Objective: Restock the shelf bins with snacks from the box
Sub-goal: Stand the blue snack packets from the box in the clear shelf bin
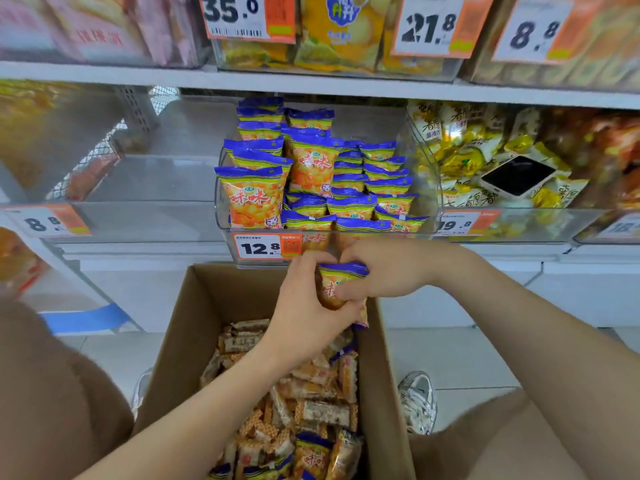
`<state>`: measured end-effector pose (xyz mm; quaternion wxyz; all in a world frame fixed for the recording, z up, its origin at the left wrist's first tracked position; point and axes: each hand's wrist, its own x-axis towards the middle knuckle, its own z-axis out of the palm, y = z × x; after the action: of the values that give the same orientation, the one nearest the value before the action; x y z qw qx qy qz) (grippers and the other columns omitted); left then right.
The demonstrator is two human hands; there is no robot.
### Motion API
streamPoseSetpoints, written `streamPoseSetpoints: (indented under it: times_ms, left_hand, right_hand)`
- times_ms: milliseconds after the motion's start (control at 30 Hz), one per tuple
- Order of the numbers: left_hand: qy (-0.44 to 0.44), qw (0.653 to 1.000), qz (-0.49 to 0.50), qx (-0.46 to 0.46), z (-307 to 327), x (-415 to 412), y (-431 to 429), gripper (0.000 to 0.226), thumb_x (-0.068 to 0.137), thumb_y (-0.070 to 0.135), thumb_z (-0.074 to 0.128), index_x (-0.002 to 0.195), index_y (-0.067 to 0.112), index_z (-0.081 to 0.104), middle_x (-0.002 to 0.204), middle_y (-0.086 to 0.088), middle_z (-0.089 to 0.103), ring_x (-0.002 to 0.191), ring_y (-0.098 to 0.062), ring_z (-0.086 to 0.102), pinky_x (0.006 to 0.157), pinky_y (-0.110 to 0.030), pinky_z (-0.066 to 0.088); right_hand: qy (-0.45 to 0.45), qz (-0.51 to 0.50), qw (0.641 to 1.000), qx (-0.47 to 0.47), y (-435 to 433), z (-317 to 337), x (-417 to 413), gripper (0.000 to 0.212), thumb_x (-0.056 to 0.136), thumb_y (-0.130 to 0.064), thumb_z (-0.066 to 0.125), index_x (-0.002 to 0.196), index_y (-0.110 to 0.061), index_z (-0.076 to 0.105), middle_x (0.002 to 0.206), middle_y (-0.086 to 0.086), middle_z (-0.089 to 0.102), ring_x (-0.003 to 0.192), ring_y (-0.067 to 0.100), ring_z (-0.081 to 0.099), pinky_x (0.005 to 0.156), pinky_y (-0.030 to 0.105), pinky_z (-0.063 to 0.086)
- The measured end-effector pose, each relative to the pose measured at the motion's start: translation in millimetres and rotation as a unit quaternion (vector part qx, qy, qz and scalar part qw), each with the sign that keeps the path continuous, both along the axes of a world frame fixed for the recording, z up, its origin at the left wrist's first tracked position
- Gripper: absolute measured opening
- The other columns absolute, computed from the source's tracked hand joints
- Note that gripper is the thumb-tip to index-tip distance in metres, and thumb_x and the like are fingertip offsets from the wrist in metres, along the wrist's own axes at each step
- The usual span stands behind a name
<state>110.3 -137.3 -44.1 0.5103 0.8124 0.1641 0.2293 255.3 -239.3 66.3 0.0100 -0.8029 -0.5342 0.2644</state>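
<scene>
A: Hands?
B: Left hand [304, 303] and right hand [384, 271] both curl round one small yellow-and-blue foil snack packet [337, 282], gripped between them.
A: Position?
B: Over the far end of the open brown cardboard box [173, 341], just below the clear plastic shelf bin [218, 202]. Bin holds matching packets [313, 168]. Orange price tag [266, 247] reads 12.8.

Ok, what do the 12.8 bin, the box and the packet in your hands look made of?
Bin: clear, glossy rigid plastic; the stocked packets show through its walls. Box: brown cardboard, matte, with dull unprinted walls. Packet: likely thin printed plastic film, shiny; its crimped top edge and wrinkles suggest so.
</scene>
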Motion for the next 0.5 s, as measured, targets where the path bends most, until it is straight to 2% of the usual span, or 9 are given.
streamPoseSetpoints:
  times_ms: [67, 100, 133, 200, 267, 333, 400, 433, 500]
  left_hand:
    - [-0.048, 0.998, 0.033, 0.012, 27, -3, 0, 0.060, 0.076, 0.040, 0.088, 0.123, 0.036, 0.051, 0.118, 0.008, 0.063, 0.107, -0.015, 0.066, 0.086, -0.042, 0.057]
    - [-0.060, 0.997, 0.039, 0.006, 38, -6, 2, 0.065, 0.077, 0.041, 0.090, 0.127, 0.036, 0.049, 0.120, 0.009, 0.063, 0.108, -0.014, 0.066, 0.086, -0.041, 0.058]
    - [-0.064, 0.997, 0.035, -0.003, 49, -9, 4, 0.071, 0.077, 0.041, 0.091, 0.132, 0.036, 0.047, 0.122, 0.010, 0.063, 0.110, -0.013, 0.067, 0.086, -0.038, 0.060]
    - [-0.073, 0.997, -0.002, -0.030, 69, -14, 10, 0.082, 0.078, 0.031, 0.093, 0.142, 0.032, 0.042, 0.126, 0.013, 0.063, 0.113, -0.009, 0.068, 0.087, -0.030, 0.061]
    - [-0.091, 0.995, -0.028, -0.033, 84, -15, 18, 0.084, 0.081, 0.018, 0.090, 0.148, 0.029, 0.040, 0.128, 0.012, 0.063, 0.116, -0.009, 0.067, 0.089, -0.028, 0.060]
    - [-0.097, 0.995, -0.009, -0.012, 94, -12, 29, 0.085, 0.081, 0.017, 0.090, 0.149, 0.029, 0.041, 0.127, 0.010, 0.064, 0.115, -0.008, 0.067, 0.090, -0.027, 0.060]
    - [-0.086, 0.995, 0.023, 0.043, 101, -7, 40, 0.084, 0.080, 0.026, 0.091, 0.149, 0.027, 0.042, 0.125, 0.014, 0.063, 0.112, -0.003, 0.066, 0.089, -0.018, 0.056]
    - [-0.078, 0.992, 0.038, 0.092, 104, -6, 45, 0.080, 0.082, 0.030, 0.089, 0.148, 0.026, 0.044, 0.124, 0.014, 0.063, 0.111, -0.002, 0.064, 0.089, -0.013, 0.052]
    - [-0.070, 0.975, 0.075, 0.198, 108, -4, 58, 0.066, 0.087, 0.032, 0.082, 0.143, 0.025, 0.049, 0.125, 0.011, 0.058, 0.113, -0.004, 0.057, 0.092, -0.010, 0.044]
  right_hand:
    - [0.101, -0.054, 0.991, 0.075, -6, 19, 3, 0.028, 0.092, -0.051, 0.076, 0.102, -0.025, 0.073, 0.092, -0.003, 0.075, 0.083, 0.016, 0.070, 0.074, 0.038, 0.057]
    - [0.150, -0.084, 0.979, 0.114, -9, 28, 2, 0.025, 0.092, -0.047, 0.078, 0.106, -0.026, 0.074, 0.096, -0.003, 0.077, 0.086, 0.015, 0.072, 0.076, 0.035, 0.058]
    - [0.184, -0.106, 0.965, 0.156, -11, 35, 2, 0.024, 0.093, -0.041, 0.079, 0.110, -0.026, 0.073, 0.095, -0.003, 0.078, 0.083, 0.014, 0.073, 0.072, 0.031, 0.057]
    - [0.212, -0.151, 0.938, 0.228, -13, 43, -2, 0.029, 0.095, -0.032, 0.078, 0.121, -0.024, 0.069, 0.083, 0.002, 0.076, 0.067, 0.013, 0.068, 0.053, 0.020, 0.050]
    - [0.256, -0.195, 0.899, 0.296, -11, 45, -9, 0.038, 0.095, -0.026, 0.077, 0.131, -0.024, 0.064, 0.086, 0.006, 0.074, 0.062, 0.009, 0.065, 0.044, 0.013, 0.043]
    - [0.309, -0.226, 0.859, 0.341, -7, 47, -13, 0.050, 0.092, -0.027, 0.081, 0.136, -0.023, 0.059, 0.098, 0.006, 0.078, 0.076, 0.010, 0.074, 0.054, 0.022, 0.057]
    - [0.322, -0.250, 0.831, 0.379, -1, 42, -9, 0.055, 0.091, -0.028, 0.082, 0.138, -0.018, 0.057, 0.101, 0.004, 0.080, 0.090, 0.014, 0.077, 0.079, 0.038, 0.064]
    - [0.309, -0.272, 0.819, 0.400, 3, 38, -4, 0.058, 0.092, -0.030, 0.081, 0.142, -0.014, 0.055, 0.098, 0.001, 0.081, 0.091, 0.013, 0.077, 0.084, 0.039, 0.062]
    - [0.213, -0.321, 0.810, 0.443, 12, 30, 5, 0.069, 0.093, -0.041, 0.078, 0.149, -0.014, 0.049, 0.093, -0.004, 0.080, 0.090, 0.011, 0.076, 0.088, 0.040, 0.061]
